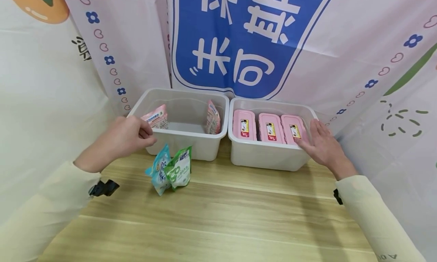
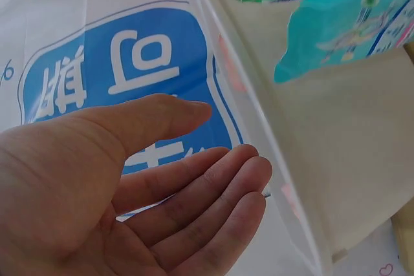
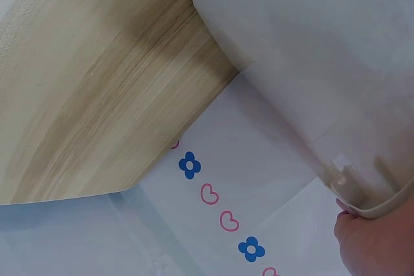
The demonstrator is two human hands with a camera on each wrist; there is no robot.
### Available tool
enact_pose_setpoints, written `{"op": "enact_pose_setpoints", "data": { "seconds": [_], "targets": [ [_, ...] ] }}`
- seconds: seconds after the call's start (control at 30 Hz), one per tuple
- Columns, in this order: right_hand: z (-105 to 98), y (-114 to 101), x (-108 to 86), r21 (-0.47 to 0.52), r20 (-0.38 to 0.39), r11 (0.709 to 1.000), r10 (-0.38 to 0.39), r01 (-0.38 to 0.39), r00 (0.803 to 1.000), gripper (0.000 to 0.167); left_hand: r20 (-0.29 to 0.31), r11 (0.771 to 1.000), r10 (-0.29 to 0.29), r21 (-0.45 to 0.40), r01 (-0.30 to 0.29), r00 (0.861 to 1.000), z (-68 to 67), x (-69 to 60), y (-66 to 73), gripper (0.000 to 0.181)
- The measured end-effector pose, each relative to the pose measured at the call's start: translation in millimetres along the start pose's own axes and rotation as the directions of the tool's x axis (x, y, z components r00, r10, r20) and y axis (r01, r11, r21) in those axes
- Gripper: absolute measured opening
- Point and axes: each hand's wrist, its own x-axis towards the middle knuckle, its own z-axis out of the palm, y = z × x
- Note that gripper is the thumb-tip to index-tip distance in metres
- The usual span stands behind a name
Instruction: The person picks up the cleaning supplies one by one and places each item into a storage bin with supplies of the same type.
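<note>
My left hand (image 1: pixel 128 137) is at the front-left corner of the left bin (image 1: pixel 184 142); in the left wrist view the hand (image 2: pixel 149 192) holds nothing, its fingers loosely bent. Inside that bin, a pink pouch (image 1: pixel 213 120) stands at the right and another pink pouch (image 1: pixel 158 118) at the left. My right hand (image 1: pixel 321 144) rests on the front-right corner of the right bin (image 1: pixel 264 156), fingers extended, thumb by the front rim. This bin holds three pink-lidded boxes (image 1: pixel 271 127). The right wrist view shows part of the hand (image 3: pixel 378 244) against the rim.
A blue pouch (image 1: pixel 159 171) and a green-and-white pouch (image 1: pixel 180 169) stand together on the wooden table (image 1: pixel 218 220), before the left bin. The bins are side by side against a printed cloth (image 1: pixel 136 34) that hangs behind and at both sides.
</note>
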Motion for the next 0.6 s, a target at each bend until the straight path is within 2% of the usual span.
{"op": "enact_pose_setpoints", "data": {
  "seconds": [0.27, 0.47, 0.6],
  "targets": [
    [0.6, 0.0, -1.2, 0.001, -0.003, 1.000, 0.002, -0.002, 1.000, 0.104, 0.018, 1.000, -0.010, -0.002, 0.010, 1.000, 15.0, -9.0, 0.7, 0.025],
    [0.8, 0.5, -0.4, 0.001, -0.003, 1.000, 0.000, 0.000, 1.000, 0.104, 0.010, 0.996, 0.030, -0.082, -0.029, 0.999, 26.4, -14.2, 1.5, 0.018],
    [0.9, 0.3, -0.7, -0.003, -0.008, 1.000, -0.006, 0.006, 1.000, 0.103, 0.015, 0.998, 0.025, -0.056, -0.024, 1.000, 33.1, -17.1, 3.7, 0.017]
  ]
}}
